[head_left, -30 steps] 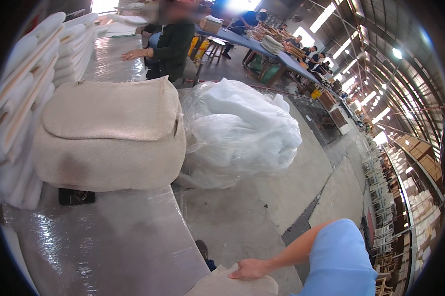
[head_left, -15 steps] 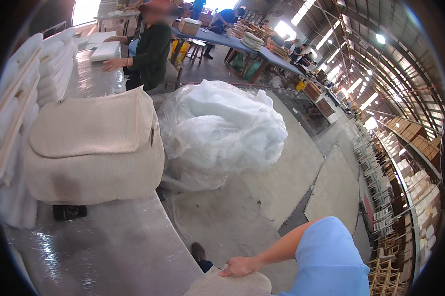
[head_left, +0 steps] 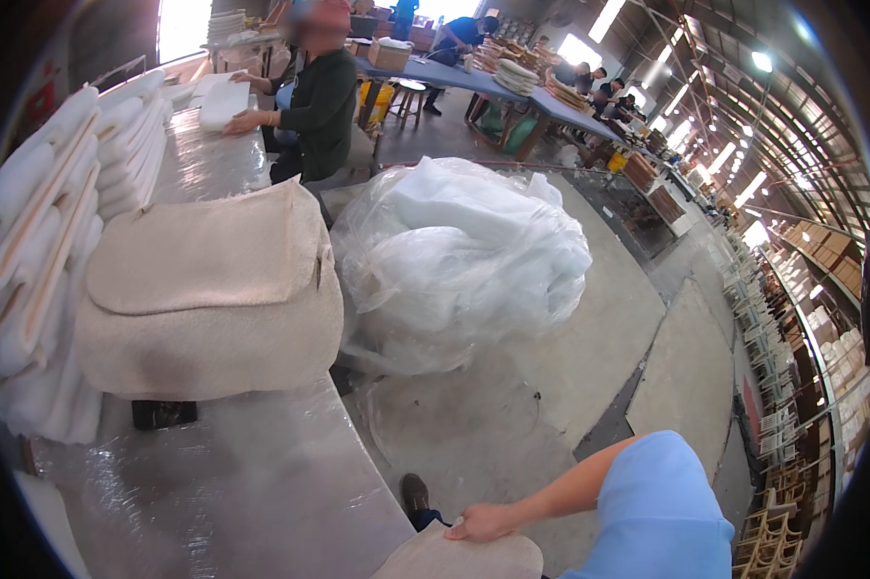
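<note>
The right hand (head_left: 481, 522) grasps beige fabric (head_left: 466, 559) beside the right edge of the table (head_left: 247, 473), past which lie floor (head_left: 560, 391) and a clear bag (head_left: 387, 338) of white wadding (head_left: 459, 253); left hand indeterminable.

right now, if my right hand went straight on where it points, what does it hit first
Beyond the beige piece in your right hand, likely the shiny grey table, though depth is unclear.

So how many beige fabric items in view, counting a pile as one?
2: a pile on the table, and a piece in the right hand at the lower edge. Extra layers may be hidden.
</note>
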A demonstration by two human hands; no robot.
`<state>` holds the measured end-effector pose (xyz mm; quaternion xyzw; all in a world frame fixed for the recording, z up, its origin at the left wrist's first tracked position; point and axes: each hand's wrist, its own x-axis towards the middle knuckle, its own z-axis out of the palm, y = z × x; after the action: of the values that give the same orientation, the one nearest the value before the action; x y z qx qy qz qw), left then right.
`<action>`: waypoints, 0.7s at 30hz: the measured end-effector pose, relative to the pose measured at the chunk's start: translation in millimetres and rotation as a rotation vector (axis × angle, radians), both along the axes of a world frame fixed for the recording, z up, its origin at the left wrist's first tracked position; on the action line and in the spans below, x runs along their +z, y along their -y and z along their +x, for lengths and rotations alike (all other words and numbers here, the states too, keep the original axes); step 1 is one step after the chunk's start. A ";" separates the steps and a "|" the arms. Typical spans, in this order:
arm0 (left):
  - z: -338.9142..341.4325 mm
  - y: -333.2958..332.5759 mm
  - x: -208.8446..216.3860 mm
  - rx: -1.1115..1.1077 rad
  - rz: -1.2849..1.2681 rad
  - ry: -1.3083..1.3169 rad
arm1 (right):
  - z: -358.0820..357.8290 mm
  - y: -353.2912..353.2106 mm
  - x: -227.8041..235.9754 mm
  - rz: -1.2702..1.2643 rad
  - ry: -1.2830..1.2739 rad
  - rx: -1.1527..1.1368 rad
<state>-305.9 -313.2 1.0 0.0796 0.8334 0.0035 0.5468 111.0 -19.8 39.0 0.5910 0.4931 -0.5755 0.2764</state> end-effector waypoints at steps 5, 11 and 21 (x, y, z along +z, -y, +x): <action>4.2 12.4 9.5 0.064 -0.002 -0.001 | 2.0 -22.0 3.6 -0.327 -0.094 -0.074; 14.4 21.9 17.4 0.156 -0.032 0.041 | -1.3 -9.2 1.2 -0.100 0.061 0.021; 28.9 -10.8 70.4 0.155 -0.135 0.100 | -1.5 -2.9 12.8 -0.056 0.032 -0.021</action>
<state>-277.1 -302.3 71.4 -0.0226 0.8071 -0.0065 0.5899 109.5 -16.9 51.8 0.5974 0.4662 -0.5822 0.2948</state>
